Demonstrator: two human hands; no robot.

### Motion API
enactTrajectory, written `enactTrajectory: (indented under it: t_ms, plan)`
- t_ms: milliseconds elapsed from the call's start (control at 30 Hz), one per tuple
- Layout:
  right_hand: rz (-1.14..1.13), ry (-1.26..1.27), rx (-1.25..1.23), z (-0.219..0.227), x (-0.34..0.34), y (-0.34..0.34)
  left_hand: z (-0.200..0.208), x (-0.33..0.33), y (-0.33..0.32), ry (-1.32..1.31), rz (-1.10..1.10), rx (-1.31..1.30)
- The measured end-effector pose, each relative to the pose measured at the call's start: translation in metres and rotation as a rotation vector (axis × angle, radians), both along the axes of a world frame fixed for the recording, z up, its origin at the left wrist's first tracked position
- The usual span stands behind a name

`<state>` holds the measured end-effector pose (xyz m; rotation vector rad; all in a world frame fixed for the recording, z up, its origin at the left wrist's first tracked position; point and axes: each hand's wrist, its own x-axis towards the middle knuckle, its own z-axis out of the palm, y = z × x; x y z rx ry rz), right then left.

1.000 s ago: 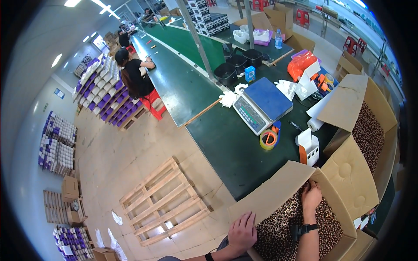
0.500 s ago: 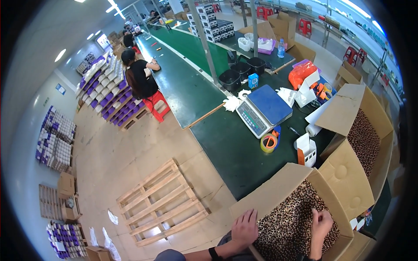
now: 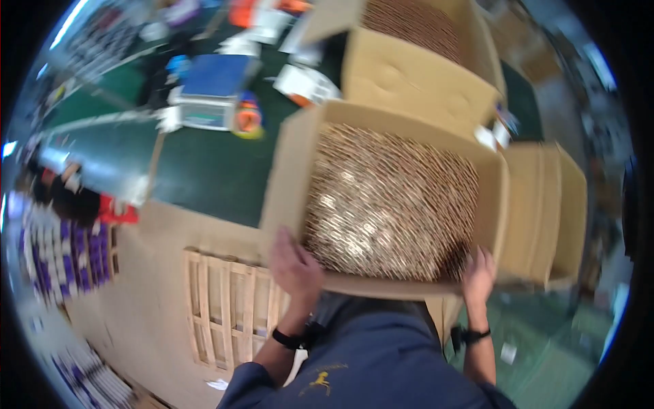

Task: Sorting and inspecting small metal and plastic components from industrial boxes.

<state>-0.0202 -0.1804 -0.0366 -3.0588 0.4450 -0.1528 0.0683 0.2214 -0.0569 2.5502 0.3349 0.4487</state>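
Observation:
In front of me an open cardboard box [image 3: 402,285] holds a mass of small, shiny, brown and gold ring-like pieces [image 3: 388,198], smeared by motion. My left hand [image 3: 297,269] is at the box's near left corner, its fingers closed over the cardboard wall. At the near right corner, my right hand [image 3: 479,276] has its fingers bent over the rim. Neither hand is seen to hold any of the small pieces. Both wrists wear dark bands.
Behind stands another open box [image 3: 415,82] of similar brown pieces. An open carton [image 3: 538,211] sits at right. On the green table are a scale [image 3: 214,78], a tape roll [image 3: 248,116] and a white carton [image 3: 306,85]. A wooden pallet [image 3: 228,300] lies on the floor; a co-worker [image 3: 75,198] sits far left.
My view has swung right and down over the box. My right hand has left the pieces for the near right corner; my left hand stays at the box's left side.

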Motion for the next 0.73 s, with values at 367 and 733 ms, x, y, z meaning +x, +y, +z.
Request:
enactTrajectory:
  t_ms: [367,733]
  plan:
    - [-0.422,-0.084,0.106,-0.003,-0.074,-0.042,-0.011,-0.006,-0.015,-0.029,-0.042,-0.027]
    - [-0.199,-0.171,0.644,-0.009,-0.203,-0.087,-0.027,-0.053,-0.057,-0.114,0.052,0.410]
